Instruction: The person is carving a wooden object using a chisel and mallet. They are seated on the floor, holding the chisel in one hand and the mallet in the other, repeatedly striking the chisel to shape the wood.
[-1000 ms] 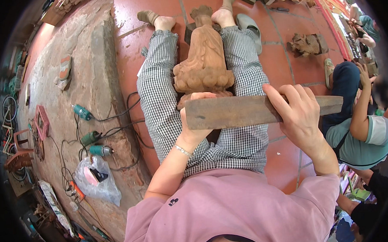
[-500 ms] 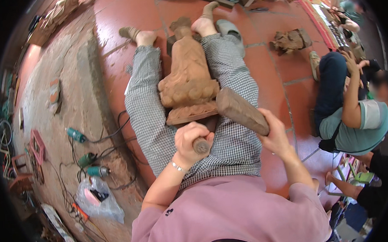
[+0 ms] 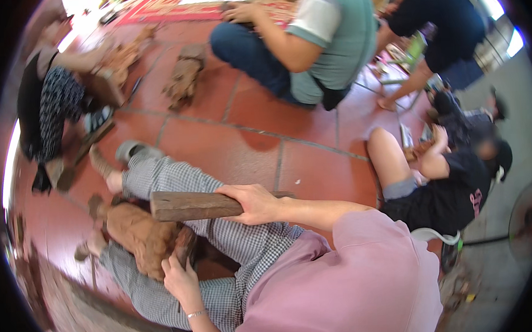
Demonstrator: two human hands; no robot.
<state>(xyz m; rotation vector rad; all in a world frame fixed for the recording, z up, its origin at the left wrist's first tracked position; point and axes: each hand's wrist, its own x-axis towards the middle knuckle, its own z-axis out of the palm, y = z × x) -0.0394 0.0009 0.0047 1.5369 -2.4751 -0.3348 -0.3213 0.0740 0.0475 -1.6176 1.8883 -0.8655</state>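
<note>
A brown carved wooden statue lies between my outstretched legs, its base toward me. At the darker base is my left hand, fingers curled against the edge. Whatever those fingers hold is hidden; the round tool handle seen earlier does not show clearly. My right hand is wrapped round the near end of a thick, squared wooden mallet. The mallet is level over my thigh, its far end above the statue's base and apart from it.
A rough wood chunk lies on the red tiles. Beyond it a person in a teal shirt sits; another in black sits at right, near a fan. A large wooden slab lies along my left side.
The view has swung to the right, bringing more people into sight. The mallet now lies nearly level. My left hand has turned, and its round tool handle is no longer plainly visible.
</note>
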